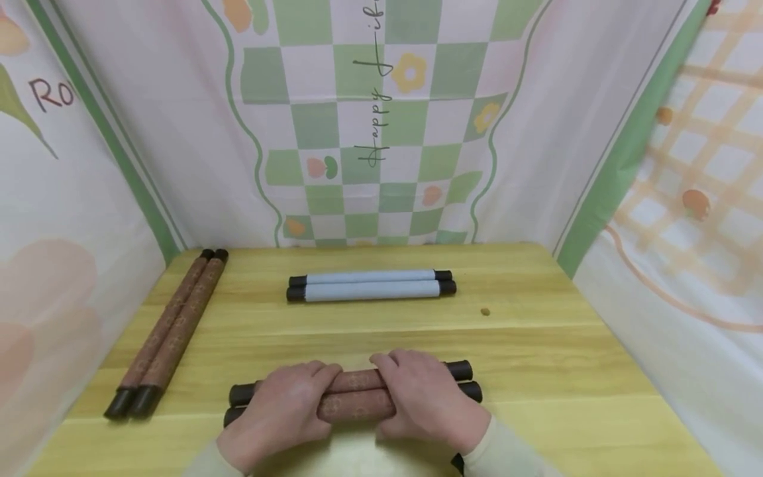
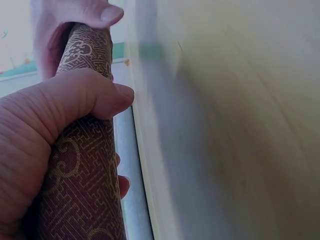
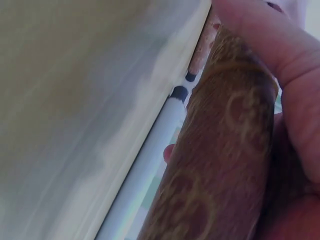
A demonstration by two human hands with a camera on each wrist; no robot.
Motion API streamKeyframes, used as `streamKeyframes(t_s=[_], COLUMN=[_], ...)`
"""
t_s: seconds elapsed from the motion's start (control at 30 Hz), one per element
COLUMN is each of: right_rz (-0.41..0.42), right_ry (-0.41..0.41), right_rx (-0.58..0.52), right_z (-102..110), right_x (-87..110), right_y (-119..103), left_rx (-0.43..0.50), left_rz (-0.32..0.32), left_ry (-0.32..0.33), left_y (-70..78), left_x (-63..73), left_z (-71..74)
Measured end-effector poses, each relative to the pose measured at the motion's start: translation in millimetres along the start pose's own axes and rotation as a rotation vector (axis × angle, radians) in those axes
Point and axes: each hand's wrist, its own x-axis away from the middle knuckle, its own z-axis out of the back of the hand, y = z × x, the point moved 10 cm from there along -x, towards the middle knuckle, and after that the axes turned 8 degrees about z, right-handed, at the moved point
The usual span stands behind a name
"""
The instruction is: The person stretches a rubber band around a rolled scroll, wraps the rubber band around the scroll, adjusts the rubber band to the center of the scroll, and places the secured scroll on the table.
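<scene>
A brown patterned scroll [image 1: 357,405], rolled up on two rods with black ends, lies crosswise near the front of the table. My left hand [image 1: 292,405] grips its left part and my right hand [image 1: 424,401] its right part, fingers over the far side and thumbs on the near side. The left wrist view shows the thumb [image 2: 95,95] lying across the gold-patterned brocade [image 2: 82,180]. In the right wrist view, the brocade [image 3: 220,155] fills the middle beside my right thumb [image 3: 280,45]. Both palms hide much of the scroll.
Another brown scroll [image 1: 171,331] lies slanted along the table's left side. Behind my hands, a pale blue scroll [image 1: 369,290] with black ends lies crosswise. A small brown bit [image 1: 485,311] is right of it. Patterned cloth [image 1: 357,119] hangs round the wooden table [image 1: 536,371].
</scene>
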Motion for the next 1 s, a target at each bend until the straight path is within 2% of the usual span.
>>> streamKeyframes(t_s=[0.17, 0.37, 0.53, 0.73, 1.0], right_rz=[-0.025, 0.01, 0.023, 0.009, 0.005], right_ry=[0.015, 0.112, 0.144, 0.156, 0.124], right_rx=[0.07, 0.105, 0.124, 0.128, 0.104], right_z=[4, 12, 13, 12, 12], right_x=[5.8, 8.5, 7.3, 6.5, 4.2], right_y=[12, 14, 18, 24, 22], left_rx=[-0.002, -0.02, -0.04, -0.047, -0.026], left_rz=[0.008, -0.001, 0.018, 0.04, 0.016], left_ry=[0.025, 0.048, 0.036, 0.024, 0.096], left_y=[-4.2, -5.5, -10.2, -17.7, -16.0], left_x=[2.6, 2.0, -0.5, -0.9, 2.3], left_z=[5.1, 8.2, 8.0, 6.0, 11.4])
